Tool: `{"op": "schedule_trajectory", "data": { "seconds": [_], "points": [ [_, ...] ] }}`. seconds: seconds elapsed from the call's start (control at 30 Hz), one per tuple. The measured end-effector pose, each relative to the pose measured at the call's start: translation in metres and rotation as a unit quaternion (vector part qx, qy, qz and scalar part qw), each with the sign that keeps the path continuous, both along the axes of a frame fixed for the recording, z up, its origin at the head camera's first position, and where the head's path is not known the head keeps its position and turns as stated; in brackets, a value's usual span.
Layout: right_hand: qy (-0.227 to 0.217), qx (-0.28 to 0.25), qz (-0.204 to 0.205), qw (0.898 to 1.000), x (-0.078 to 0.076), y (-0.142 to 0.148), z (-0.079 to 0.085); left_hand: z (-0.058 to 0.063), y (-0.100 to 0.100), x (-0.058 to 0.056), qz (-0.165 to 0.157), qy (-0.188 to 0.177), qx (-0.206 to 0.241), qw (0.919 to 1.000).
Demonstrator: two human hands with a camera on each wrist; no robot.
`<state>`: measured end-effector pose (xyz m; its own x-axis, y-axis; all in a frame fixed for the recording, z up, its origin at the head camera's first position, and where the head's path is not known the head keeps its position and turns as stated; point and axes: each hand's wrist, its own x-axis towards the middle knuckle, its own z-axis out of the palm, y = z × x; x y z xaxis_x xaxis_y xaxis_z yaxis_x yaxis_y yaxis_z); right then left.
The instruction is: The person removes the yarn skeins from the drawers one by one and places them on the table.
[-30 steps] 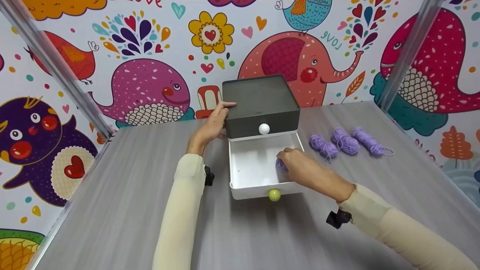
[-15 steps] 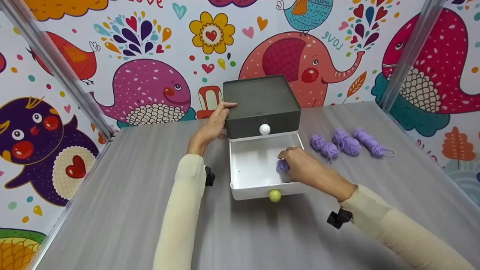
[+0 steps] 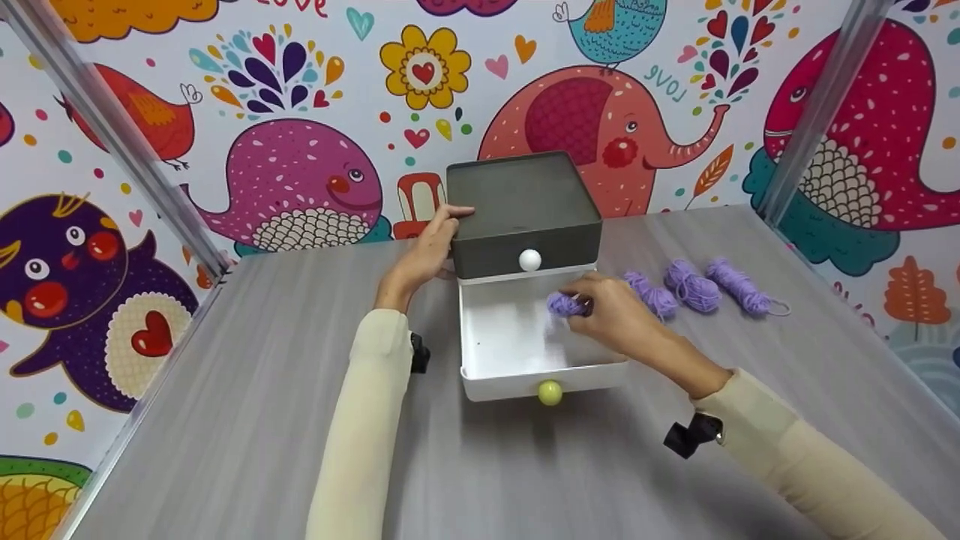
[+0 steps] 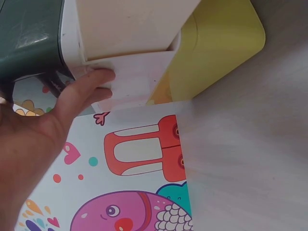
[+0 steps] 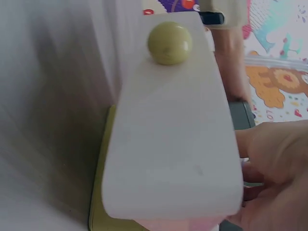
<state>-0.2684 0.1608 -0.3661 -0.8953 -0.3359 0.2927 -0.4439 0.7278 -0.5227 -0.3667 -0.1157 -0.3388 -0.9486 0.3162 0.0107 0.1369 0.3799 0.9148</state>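
Over the pulled-out white drawer (image 3: 506, 330), my right hand (image 3: 611, 311) pinches a small purple yarn skein (image 3: 562, 304) between thumb and fingers. The drawer belongs to a drawer box (image 3: 525, 191) with a dark grey upper part and a white knob; a yellow-green knob (image 3: 550, 392) sits on the drawer's front. My left hand (image 3: 429, 251) grips the box's left side, index finger over the top edge. In the left wrist view, fingertips (image 4: 103, 77) press the white side. From the right wrist, the drawer front (image 5: 173, 139) hides the skein; part of my right hand (image 5: 276, 173) shows beside it.
Three more purple yarn skeins (image 3: 693, 286) lie in a row on the grey table (image 3: 300, 390), right of the box. An olive-yellow bottom section (image 4: 221, 43) shows low on the box. Cartoon-printed walls (image 3: 300, 180) and metal posts (image 3: 127, 142) border the table.
My right hand has risen from low in the drawer toward the back, lifting the purple yarn skein with it. My left hand stays on the drawer box.
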Motion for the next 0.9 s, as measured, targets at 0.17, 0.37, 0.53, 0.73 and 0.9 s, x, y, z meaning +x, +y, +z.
{"op": "schedule_trajectory", "data": {
  "seconds": [0.17,0.37,0.53,0.73,0.9],
  "points": [
    [-0.014,-0.046,-0.025,0.999,0.001,0.005,0.007,0.000,0.000,0.000,0.003,0.003,-0.003,1.0000],
    [-0.003,-0.069,-0.036,0.997,0.002,0.010,0.008,0.000,0.001,0.000,0.001,0.007,-0.009,0.9999],
    [-0.024,-0.074,-0.051,0.996,0.002,0.019,0.008,-0.001,0.001,0.000,-0.008,0.008,-0.009,0.9999],
    [-0.034,-0.064,-0.087,0.994,0.002,0.036,0.018,-0.001,0.000,0.000,-0.007,0.009,-0.006,0.9999],
    [-0.043,-0.050,-0.112,0.991,-0.001,0.055,0.029,0.000,-0.001,0.000,-0.003,0.009,-0.008,0.9999]
  ]
}}
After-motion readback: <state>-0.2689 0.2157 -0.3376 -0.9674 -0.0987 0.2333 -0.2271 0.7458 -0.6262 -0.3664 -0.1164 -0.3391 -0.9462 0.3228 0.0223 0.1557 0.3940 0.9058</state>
